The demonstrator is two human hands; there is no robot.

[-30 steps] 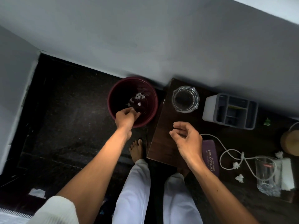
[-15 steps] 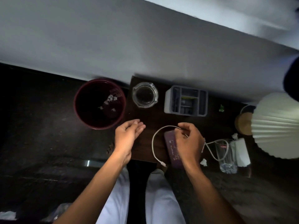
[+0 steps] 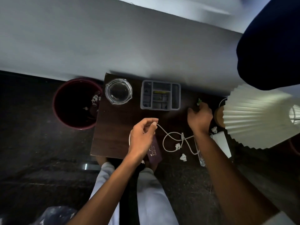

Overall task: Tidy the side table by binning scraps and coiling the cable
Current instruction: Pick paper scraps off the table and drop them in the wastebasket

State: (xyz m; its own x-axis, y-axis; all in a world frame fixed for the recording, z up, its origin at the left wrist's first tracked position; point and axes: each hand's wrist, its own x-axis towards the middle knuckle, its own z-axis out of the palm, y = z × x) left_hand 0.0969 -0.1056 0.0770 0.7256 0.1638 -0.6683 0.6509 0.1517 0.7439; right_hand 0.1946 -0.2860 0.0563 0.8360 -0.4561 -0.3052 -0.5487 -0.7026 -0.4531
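While left hand (image 3: 142, 137) pinches the looped white cable (image 3: 182, 136), right hand (image 3: 200, 119) lies beside green scrap (image 3: 198, 101), grip unclear.

Two hands: left hand (image 3: 142, 137), right hand (image 3: 200, 118). One cable (image 3: 163, 142). One bin (image 3: 55, 108). One glass ashtray (image 3: 118, 91). One grey tray (image 3: 178, 96). One lamp (image 3: 256, 120). Three white scraps (image 3: 178, 146) (image 3: 183, 157) (image 3: 214, 129) on the table (image 3: 116, 127).

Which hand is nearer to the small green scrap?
Right. The right hand has its fingertips at the green scrap; the left hand pinches the cable farther left.
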